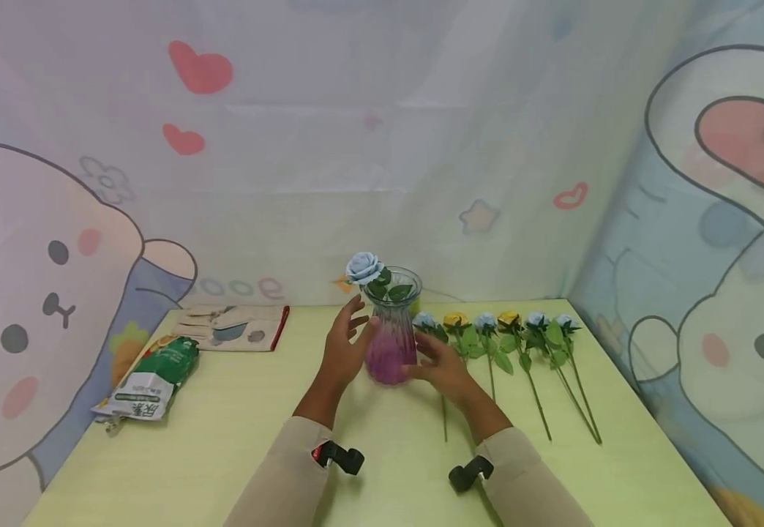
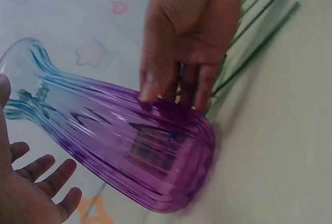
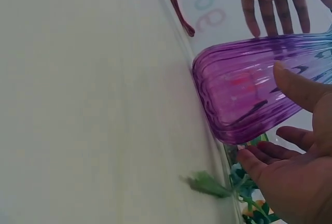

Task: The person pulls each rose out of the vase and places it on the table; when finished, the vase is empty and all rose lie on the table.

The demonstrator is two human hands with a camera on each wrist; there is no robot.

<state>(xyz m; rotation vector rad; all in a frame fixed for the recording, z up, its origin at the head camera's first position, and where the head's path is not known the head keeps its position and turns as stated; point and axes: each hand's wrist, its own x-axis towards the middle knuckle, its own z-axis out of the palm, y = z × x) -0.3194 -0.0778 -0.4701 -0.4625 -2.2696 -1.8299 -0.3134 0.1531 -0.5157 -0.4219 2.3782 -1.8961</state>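
A glass vase [image 1: 391, 345], clear blue-green at the neck and purple at the base, stands upright on the table. One blue artificial rose [image 1: 364, 268] leans out of its mouth to the left. My left hand [image 1: 345, 344] is beside the vase's left side, fingers spread and holding nothing; in the left wrist view this hand [image 2: 36, 182] is apart from the glass. At the lower right side is my right hand [image 1: 444, 369], thumb and fingers loosely curved. In the right wrist view its thumb [image 3: 298, 89] overlaps the vase; whether it touches the glass I cannot tell.
Several blue and yellow roses [image 1: 510, 322] lie in a row on the table to the right, stems toward me. A green and white bag [image 1: 151, 380] and a folded printed cloth [image 1: 237, 327] lie at the left. A cartoon-printed curtain [image 1: 356, 146] hangs behind the table.
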